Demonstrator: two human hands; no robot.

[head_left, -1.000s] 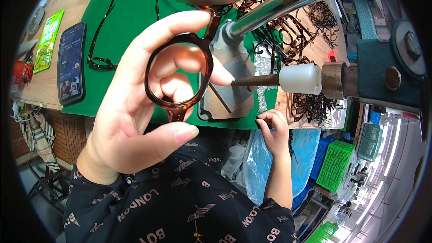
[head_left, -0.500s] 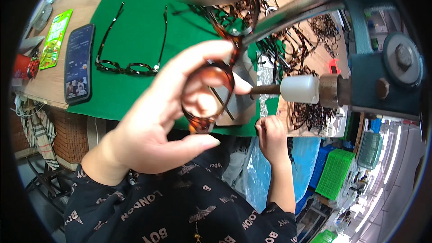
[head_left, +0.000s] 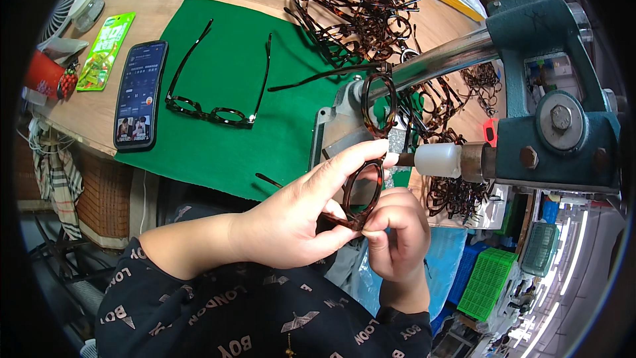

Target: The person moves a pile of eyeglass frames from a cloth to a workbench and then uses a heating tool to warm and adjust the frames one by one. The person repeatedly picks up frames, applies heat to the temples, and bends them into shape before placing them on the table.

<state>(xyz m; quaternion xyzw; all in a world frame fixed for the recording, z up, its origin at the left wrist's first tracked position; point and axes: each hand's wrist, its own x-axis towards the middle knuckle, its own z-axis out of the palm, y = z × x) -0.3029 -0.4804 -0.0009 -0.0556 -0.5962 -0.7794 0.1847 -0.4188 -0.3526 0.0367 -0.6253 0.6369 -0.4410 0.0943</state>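
A tortoiseshell eyeglass frame (head_left: 384, 131) is held upright on end, one rim above the other, in front of the bench machine. My left hand (head_left: 285, 219) is closed on it, fingertips at the bridge and thumb by the lower rim's end. Against that same lower end, my right hand (head_left: 403, 232) presses thumb and bent forefinger together. One temple stretches left from the top end; the other shows partly behind my left hand. Close beside the bridge is the machine's thin metal rod (head_left: 405, 159), with a white plastic sleeve (head_left: 437, 160) behind it.
The teal machine (head_left: 560, 119) with its steel bar fills the right. Another eyeglass frame (head_left: 209, 115) lies on the green cloth (head_left: 218, 46) beside a phone (head_left: 140, 96). Heaps of tortoiseshell frames (head_left: 358, 10) cover the far table. A green crate (head_left: 487, 285) stands at lower right.
My left hand has lowered and moved right, carrying the eyeglass frame away from my view. My right hand has come up from the table edge and taken hold of the frame's lower end.
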